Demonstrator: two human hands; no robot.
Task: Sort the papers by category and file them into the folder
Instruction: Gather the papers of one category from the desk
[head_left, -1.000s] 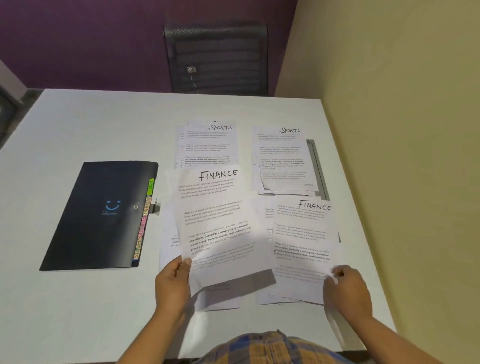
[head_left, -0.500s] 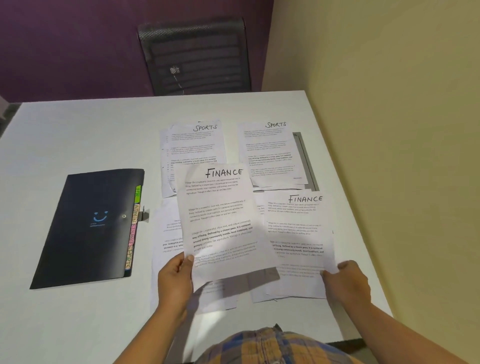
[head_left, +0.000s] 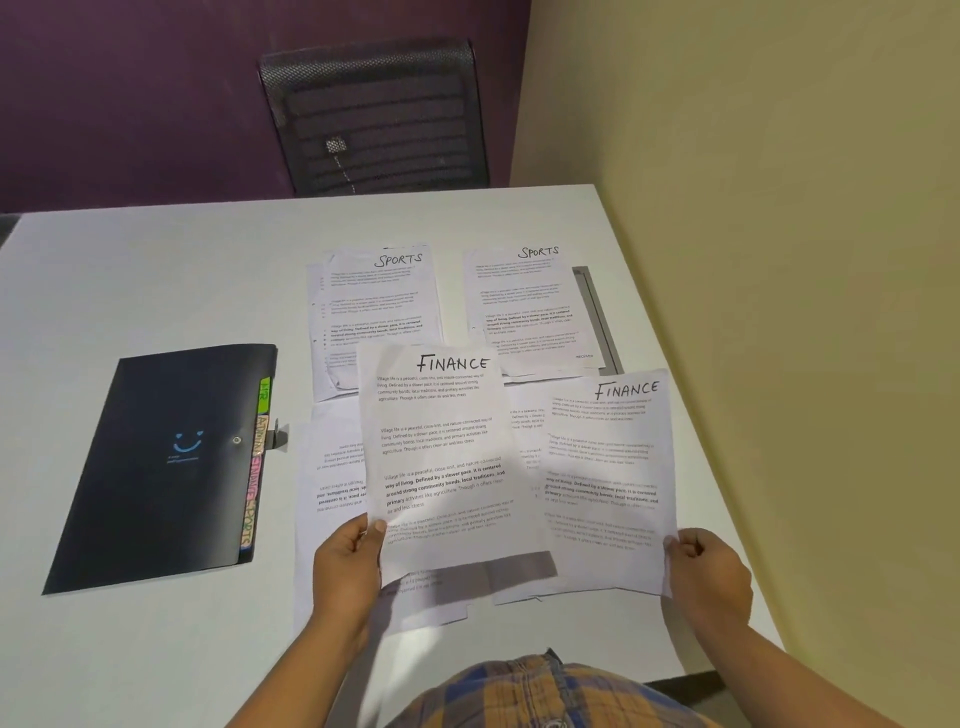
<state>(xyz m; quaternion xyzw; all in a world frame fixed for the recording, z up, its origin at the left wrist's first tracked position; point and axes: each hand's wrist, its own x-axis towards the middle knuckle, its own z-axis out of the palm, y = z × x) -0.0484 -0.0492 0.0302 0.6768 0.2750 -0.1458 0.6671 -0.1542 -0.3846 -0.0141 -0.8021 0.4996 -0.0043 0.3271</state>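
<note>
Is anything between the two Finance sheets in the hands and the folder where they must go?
Between the folder and the left Finance sheet, in the left hand, only flat papers lie on the table. The right Finance sheet, in the right hand, has the left one in its way. The folder is closed.

Papers thin, matt, faintly creased; folder dark smooth plastic with a dull sheen, its stud shiny; counter smooth, matt white; chair back black mesh; shirt woven checked cloth.
</note>
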